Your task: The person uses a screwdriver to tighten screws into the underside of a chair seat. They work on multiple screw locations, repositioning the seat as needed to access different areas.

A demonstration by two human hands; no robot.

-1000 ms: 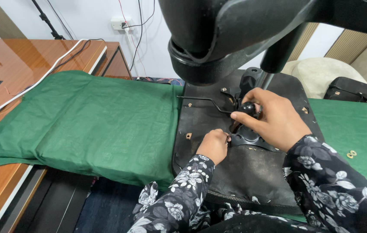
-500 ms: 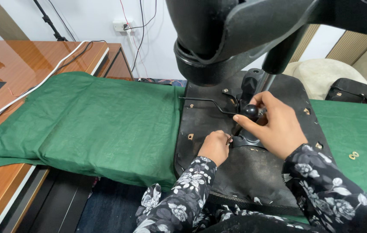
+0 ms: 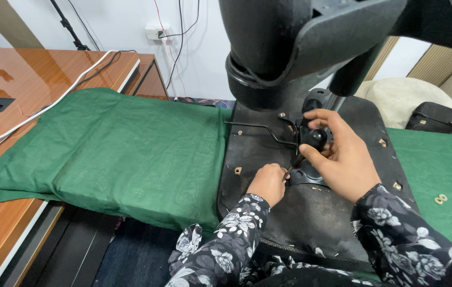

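An upturned black office-chair seat [image 3: 268, 159] lies on a green cloth [image 3: 130, 149], its underside facing up. A large black gas-lift column and base [image 3: 290, 48] rise from the metal mechanism plate. My right hand [image 3: 343, 154] is closed around the round black handle of a screwdriver [image 3: 313, 139], whose shaft slants down to the left. My left hand [image 3: 268, 183] pinches the shaft near its tip, resting on the seat's underside. A thin metal lever [image 3: 260, 130] sticks out left of the mechanism. Both sleeves are black with a white flower print.
A brown wooden desk [image 3: 19, 79] with a white cable [image 3: 50, 103] sits on the left. Small brass washers [image 3: 439, 199] lie on the cloth at right. A black bag [image 3: 438, 119] and a beige cushion [image 3: 406, 95] stand behind. A wall socket [image 3: 159, 32] with wires hangs above.
The view has shifted slightly. My right hand has turned a little on the screwdriver handle, and my left hand stays at the tip.
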